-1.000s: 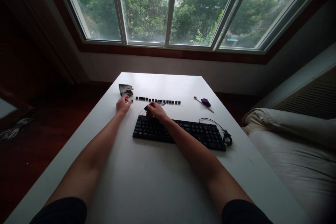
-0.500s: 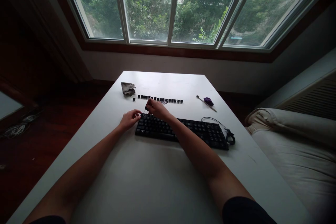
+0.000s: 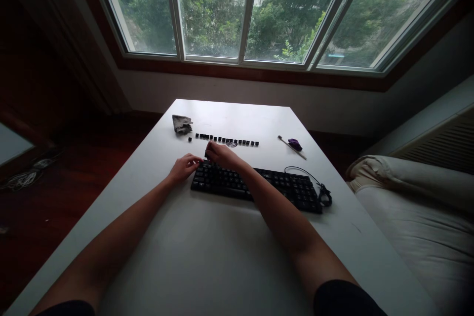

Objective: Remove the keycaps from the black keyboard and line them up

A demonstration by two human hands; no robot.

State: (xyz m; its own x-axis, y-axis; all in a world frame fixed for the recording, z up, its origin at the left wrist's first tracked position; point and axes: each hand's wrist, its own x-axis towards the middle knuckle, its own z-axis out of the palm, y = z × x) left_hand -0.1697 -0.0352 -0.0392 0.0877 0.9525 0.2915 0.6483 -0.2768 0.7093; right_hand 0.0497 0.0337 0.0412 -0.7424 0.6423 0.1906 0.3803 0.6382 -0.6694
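A black keyboard lies across the white table, its left end beneath my hands. My right hand is closed above the keyboard's upper left keys, pinching a small dark tool with thin wires that looks like a keycap puller. My fingers cover most of it. Beside the keyboard's upper left corner, my left hand has its fingers drawn together, the tips against that corner. Behind the hands runs a row of loose black keycaps, with a single keycap apart at the left.
A grey cloth lies at the table's far left. Towards the right are a thin brush and a crumpled purple cloth. The keyboard's bundled cable rests at its right end. A round shiny object touches the keycap row.
My right hand and the puller have shifted slightly lower over the keys. The left fingertips have moved slightly right along the keyboard's corner. The view has shifted a little.
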